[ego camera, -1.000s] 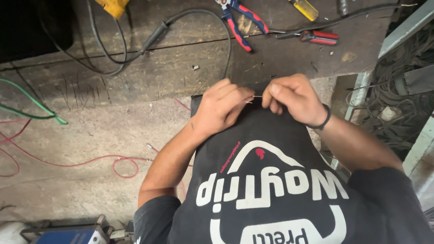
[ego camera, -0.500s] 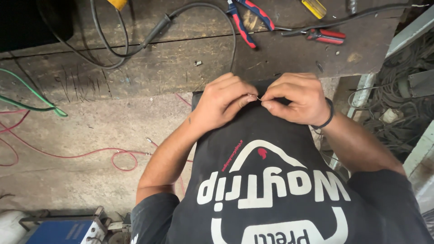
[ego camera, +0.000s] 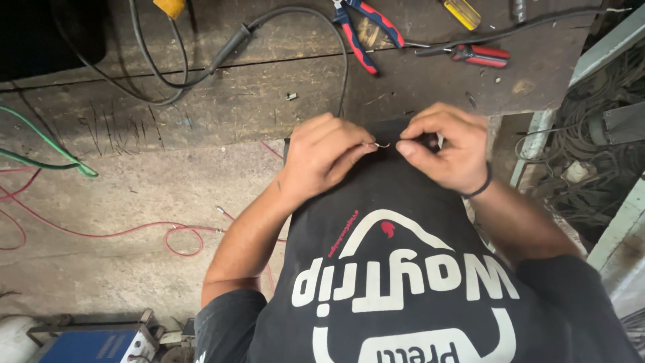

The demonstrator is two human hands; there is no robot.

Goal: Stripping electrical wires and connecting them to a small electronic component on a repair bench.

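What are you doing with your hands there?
A person's left hand and right hand pinch the two ends of a small thin wire, held close in front of their dark shirt. Beyond the hands, on the worn wooden bench, lie red and blue pliers, smaller red pliers and black cables, none being touched.

A short wire [ego camera: 383, 144] spans between both hands, pliers [ego camera: 366, 30] on the bench [ego camera: 235, 101] beyond.
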